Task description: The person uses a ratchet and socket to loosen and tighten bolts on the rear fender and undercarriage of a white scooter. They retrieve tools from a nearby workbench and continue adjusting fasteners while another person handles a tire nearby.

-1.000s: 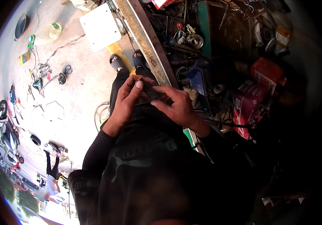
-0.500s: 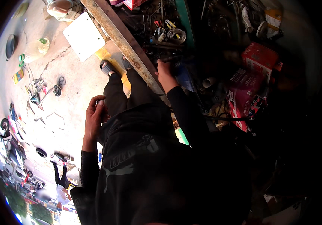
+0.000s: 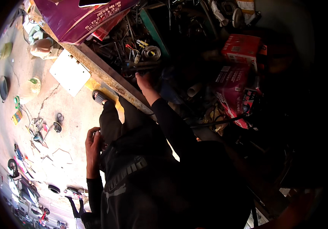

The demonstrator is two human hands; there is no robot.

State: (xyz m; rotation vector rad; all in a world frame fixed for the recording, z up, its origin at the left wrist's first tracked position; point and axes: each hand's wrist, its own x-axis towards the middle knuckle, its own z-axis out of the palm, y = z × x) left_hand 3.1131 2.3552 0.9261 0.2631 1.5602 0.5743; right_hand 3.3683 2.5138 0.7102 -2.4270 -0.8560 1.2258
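My left hand hangs beside my thigh, over the sunlit floor. Its fingers are curled in, and a small pale bit shows at the fingertips, too small to name. Over the shaded bench my right hand reaches past the rusty front edge into a clutter of tools and metal parts. Shadow hides most of its fingers, so whether it grips anything is unclear. Just beyond it lie a round metal part and a connector with red and yellow wire ends. A white tube lies to its right.
A purple carton stands at the bench's far left; red and purple boxes sit to the right. On the floor are a white panel, a black basin and loose parts. Motorbikes and a person appear lower left.
The view has shifted, bringing the large purple carton into sight. My right hand has moved further in among the tools, its fingers now in shadow. The left hand stays curled beside my leg.
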